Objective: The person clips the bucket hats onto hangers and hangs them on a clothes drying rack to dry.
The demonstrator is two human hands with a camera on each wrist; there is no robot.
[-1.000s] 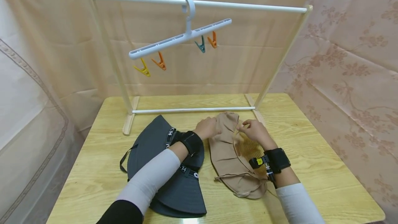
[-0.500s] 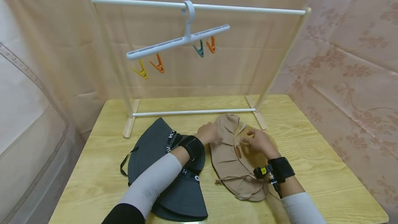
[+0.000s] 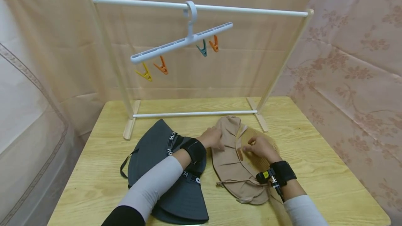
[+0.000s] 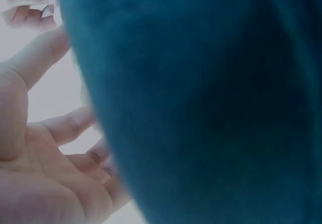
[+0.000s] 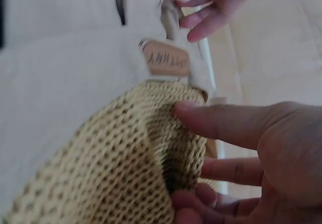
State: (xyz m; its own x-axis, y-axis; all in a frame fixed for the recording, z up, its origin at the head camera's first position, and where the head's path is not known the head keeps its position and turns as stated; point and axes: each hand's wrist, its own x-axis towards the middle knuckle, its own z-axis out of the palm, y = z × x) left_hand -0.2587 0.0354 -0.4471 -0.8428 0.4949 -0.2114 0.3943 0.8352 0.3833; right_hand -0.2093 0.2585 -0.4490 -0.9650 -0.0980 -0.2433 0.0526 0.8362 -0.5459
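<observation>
A tan sun hat (image 3: 230, 163) with a woven straw part (image 3: 259, 159) lies on the table. Its small brown label (image 5: 167, 59) shows in the right wrist view. My right hand (image 3: 262, 147) holds the woven part, the thumb on one side and the fingers at its fold. Touching the tan fabric's far left edge is my left hand (image 3: 211, 137), its fingers loosely extended; their tips are partly hidden in the left wrist view. Under my left forearm lies a dark grey sun hat (image 3: 150, 152), folded, with lettered black bands. A dark blue surface fills most of the left wrist view.
Behind the hats stands a rack with a white top bar (image 3: 251, 10) and a lower bar (image 3: 194, 113). A pale blue hanger (image 3: 180, 43) hangs tilted from the top bar, carrying yellow, orange and teal clips. Curtains surround the wooden table (image 3: 314, 170).
My right hand has shifted from the tan hat's upper middle towards me and rightward, onto the woven part, which shows more. My left hand has moved slightly nearer. Both hats stay in place.
</observation>
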